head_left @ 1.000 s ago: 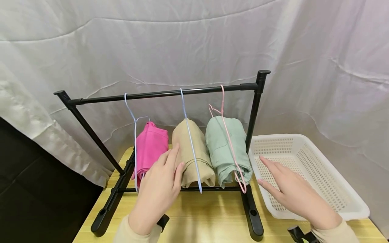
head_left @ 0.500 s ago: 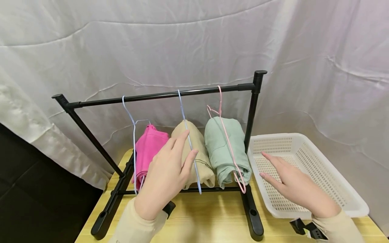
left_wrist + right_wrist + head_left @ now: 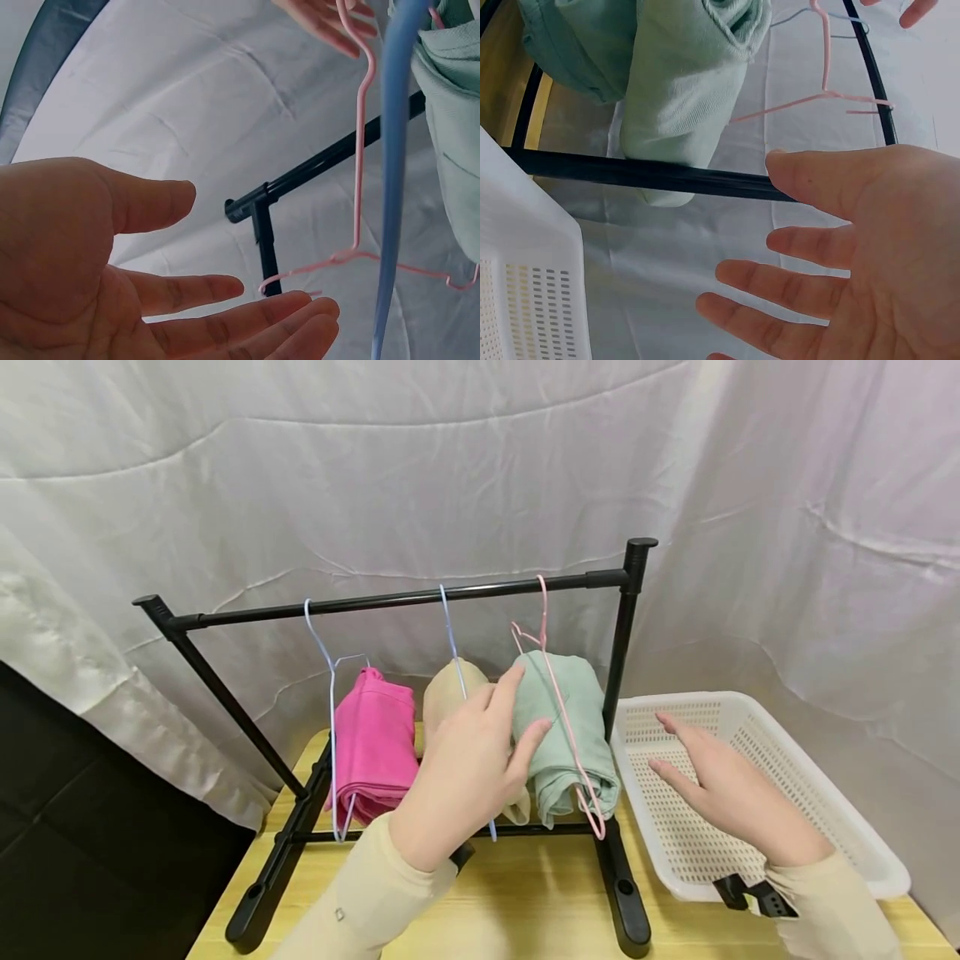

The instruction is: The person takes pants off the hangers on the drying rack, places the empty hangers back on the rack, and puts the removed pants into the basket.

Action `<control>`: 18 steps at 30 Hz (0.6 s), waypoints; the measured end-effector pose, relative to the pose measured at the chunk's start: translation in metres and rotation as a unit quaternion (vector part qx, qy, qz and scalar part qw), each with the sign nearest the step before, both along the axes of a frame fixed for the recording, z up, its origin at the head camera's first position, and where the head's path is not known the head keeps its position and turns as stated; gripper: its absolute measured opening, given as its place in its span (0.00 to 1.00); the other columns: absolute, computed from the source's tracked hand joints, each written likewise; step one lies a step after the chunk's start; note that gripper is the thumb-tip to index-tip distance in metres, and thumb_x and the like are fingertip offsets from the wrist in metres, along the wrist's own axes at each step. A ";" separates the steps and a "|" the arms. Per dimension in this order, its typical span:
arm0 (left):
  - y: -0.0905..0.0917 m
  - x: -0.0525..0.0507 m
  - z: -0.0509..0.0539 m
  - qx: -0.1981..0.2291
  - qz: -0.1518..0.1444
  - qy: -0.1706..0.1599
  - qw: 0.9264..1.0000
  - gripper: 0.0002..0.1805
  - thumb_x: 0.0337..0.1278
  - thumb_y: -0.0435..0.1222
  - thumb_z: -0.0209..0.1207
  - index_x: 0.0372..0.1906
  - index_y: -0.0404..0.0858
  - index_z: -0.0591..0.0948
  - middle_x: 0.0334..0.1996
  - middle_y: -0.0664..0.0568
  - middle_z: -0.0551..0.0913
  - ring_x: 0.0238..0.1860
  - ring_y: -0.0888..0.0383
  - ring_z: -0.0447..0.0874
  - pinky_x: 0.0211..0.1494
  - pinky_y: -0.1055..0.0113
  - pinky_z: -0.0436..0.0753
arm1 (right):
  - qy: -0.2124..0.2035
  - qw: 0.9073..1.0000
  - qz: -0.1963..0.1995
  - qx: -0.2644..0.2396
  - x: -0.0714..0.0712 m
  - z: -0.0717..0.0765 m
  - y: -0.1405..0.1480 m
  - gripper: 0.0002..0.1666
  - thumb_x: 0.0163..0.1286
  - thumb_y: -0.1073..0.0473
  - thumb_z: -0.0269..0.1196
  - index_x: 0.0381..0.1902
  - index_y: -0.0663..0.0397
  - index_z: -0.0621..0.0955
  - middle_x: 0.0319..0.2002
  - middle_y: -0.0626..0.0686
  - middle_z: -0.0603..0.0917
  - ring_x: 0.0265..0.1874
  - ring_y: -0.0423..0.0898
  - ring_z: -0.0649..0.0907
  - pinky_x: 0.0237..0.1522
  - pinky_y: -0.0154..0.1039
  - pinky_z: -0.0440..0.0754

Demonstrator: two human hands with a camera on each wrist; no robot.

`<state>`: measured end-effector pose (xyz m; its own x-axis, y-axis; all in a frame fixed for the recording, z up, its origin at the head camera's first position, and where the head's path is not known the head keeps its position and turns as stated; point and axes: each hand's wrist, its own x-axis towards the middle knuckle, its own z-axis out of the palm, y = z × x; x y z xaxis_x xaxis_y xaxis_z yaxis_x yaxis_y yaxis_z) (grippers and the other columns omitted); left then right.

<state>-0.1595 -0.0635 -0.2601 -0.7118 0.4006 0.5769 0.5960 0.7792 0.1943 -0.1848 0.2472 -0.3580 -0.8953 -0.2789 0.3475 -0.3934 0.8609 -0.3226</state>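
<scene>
My left hand (image 3: 468, 768), fingers extended and holding nothing, is over the beige garment (image 3: 450, 689) and covers much of it; its fingertips overlap the edge of the green garment (image 3: 562, 718). The pink garment (image 3: 373, 735) lies to its left. Each folded garment is on a hanger hooked over the black rack (image 3: 375, 602): two blue hangers and, at the right, a pink hanger (image 3: 567, 718). Above the white basket (image 3: 810, 760) my right hand (image 3: 738, 785) hovers with spread fingers and an empty palm. The left wrist view shows the left palm (image 3: 60, 255) empty beside the blue hanger (image 3: 394, 150).
The basket stands on the wooden table (image 3: 540, 893) against the rack's right side. Black rack feet (image 3: 626, 902) extend toward the front edge. A pale curtain (image 3: 450, 485) hangs behind, with dark cloth (image 3: 90, 835) at the left.
My left hand has moved right, from beside the pink garment across the beige one to the green one's edge. My right hand has shifted slightly over the basket. The garments look unmoved.
</scene>
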 end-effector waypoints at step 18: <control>0.035 0.037 -0.021 0.038 -0.103 -0.115 0.987 0.40 0.80 0.52 0.58 0.84 0.38 0.61 0.72 0.45 0.78 0.70 0.52 0.81 0.74 0.55 0.81 | 0.003 0.999 0.021 -0.048 -0.018 0.006 0.003 0.40 0.82 0.53 0.63 0.80 0.70 0.64 0.67 0.75 0.79 0.63 0.74 0.82 0.63 0.73 0.77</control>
<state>-0.1224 -0.0286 -0.2807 -0.7349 0.5131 0.4435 0.6742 0.6238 0.3955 -0.2032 0.2498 -0.3522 -0.8815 -0.2810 0.3796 -0.4301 0.8095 -0.3996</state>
